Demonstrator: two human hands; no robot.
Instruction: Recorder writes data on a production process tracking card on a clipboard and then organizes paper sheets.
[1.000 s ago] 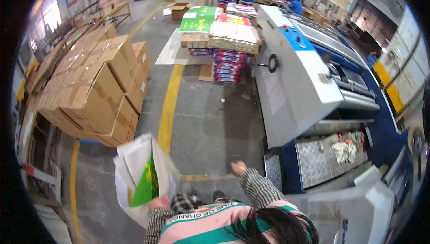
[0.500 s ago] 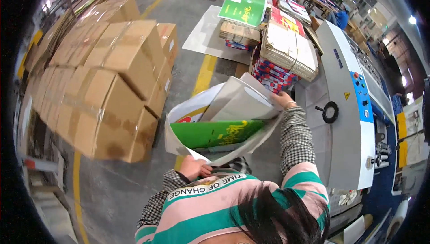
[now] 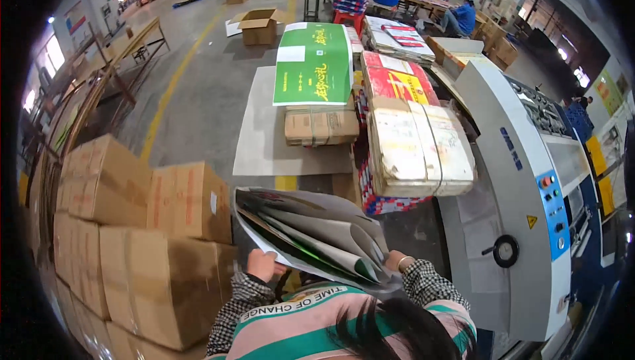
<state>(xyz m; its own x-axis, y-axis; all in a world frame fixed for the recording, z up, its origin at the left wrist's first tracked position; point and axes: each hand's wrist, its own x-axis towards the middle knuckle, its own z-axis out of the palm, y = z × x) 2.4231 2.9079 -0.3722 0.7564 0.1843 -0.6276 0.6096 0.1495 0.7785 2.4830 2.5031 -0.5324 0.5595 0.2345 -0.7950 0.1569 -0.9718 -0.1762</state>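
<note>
A big white and blue machine (image 3: 522, 181) stands on the person's right side. On the left is a tall wall of brown cardboard boxes (image 3: 132, 241). Ahead, on the grey floor, sit stacks of printed sheets: a green-topped stack (image 3: 313, 62), a red and yellow stack (image 3: 395, 82) and a tied pale bundle (image 3: 419, 148) nearest the machine.

The person holds a floppy bunch of big grey sheets (image 3: 311, 234) right in front of the chest, between the boxes and the machine. The bunch curls and fans open at the top.

The left hand (image 3: 263, 265) is closed on the bunch's lower left edge. The right hand (image 3: 395, 262) is closed on its right corner, with a thin band on the wrist.

It looks like the carrying step: the sheets are up in both hands, not set down anywhere yet. The next move likely needs both hands to stay tight and level, since the loose sheets could slip or spill apart.
</note>
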